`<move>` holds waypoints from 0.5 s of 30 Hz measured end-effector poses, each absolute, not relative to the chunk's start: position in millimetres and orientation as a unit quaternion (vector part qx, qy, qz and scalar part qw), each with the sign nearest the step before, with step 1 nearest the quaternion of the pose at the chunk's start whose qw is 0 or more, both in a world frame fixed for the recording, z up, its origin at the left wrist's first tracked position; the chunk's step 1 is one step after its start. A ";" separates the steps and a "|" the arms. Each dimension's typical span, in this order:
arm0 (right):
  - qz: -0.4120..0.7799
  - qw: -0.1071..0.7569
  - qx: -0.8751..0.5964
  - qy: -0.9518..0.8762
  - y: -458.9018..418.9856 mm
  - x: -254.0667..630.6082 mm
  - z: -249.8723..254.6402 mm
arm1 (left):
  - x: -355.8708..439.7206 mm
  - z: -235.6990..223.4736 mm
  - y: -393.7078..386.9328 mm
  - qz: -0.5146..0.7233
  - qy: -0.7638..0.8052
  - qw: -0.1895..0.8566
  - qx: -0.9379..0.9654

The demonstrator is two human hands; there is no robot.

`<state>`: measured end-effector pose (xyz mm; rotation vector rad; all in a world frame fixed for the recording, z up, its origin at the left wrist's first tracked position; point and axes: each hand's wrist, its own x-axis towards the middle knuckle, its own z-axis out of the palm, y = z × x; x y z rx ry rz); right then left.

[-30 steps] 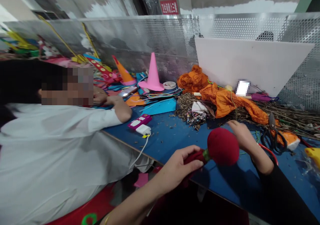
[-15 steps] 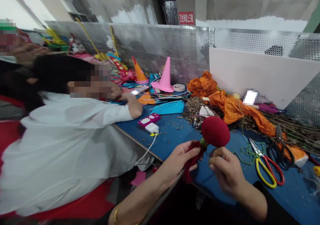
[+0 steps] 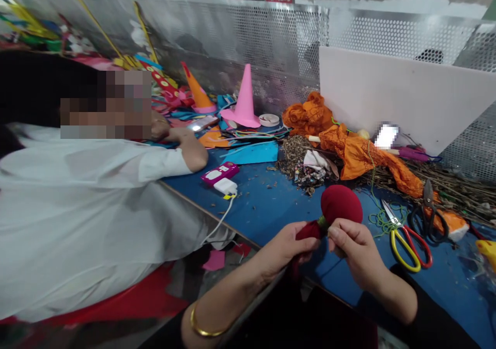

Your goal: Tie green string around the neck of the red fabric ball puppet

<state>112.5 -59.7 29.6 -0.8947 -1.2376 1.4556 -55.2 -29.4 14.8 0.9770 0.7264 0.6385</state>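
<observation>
A dark red cloth bundle (image 3: 341,204) has a round, stuffed head and a gathered tail, with greenish thread wound around its neck. My left hand (image 3: 296,243) is closed around the gathered cloth just below that neck. Beside the neck, my right hand (image 3: 354,243) is closed in a pinch, close under the round head. Whatever its fingertips hold is too small to make out. Scissors with one yellow and one red handle (image 3: 405,240) lie on the table right of my right hand, by a loose tangle of green thread (image 3: 383,220).
Black scissors (image 3: 429,212) and orange cloth (image 3: 352,150) lie at the right, by dry stalks. A heap of dried plant bits (image 3: 294,158) lies at the table's middle. A purple power bank (image 3: 220,174) and a pink cone hat (image 3: 247,101) are farther left. A person in white (image 3: 96,199) leans on the table.
My right hand has come in closer to the bundle's neck, still pinched. The bundle stays in my left hand. The camera view has tilted down and shifted.
</observation>
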 end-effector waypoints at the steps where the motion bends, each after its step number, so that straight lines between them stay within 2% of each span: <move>1: 0.597 0.490 -0.377 -0.511 -60.5 112.4 31.5 | -55.0 14.3 -29.5 0.295 0.336 0.772 0.452; 10: 0.563 0.519 -0.414 -0.492 -68.6 109.8 32.2 | -48.5 5.1 -32.0 0.322 0.371 0.731 0.473; 15: 0.549 0.640 -0.376 -0.384 -65.2 99.4 23.2 | -48.8 16.8 -22.4 0.362 0.423 0.650 0.517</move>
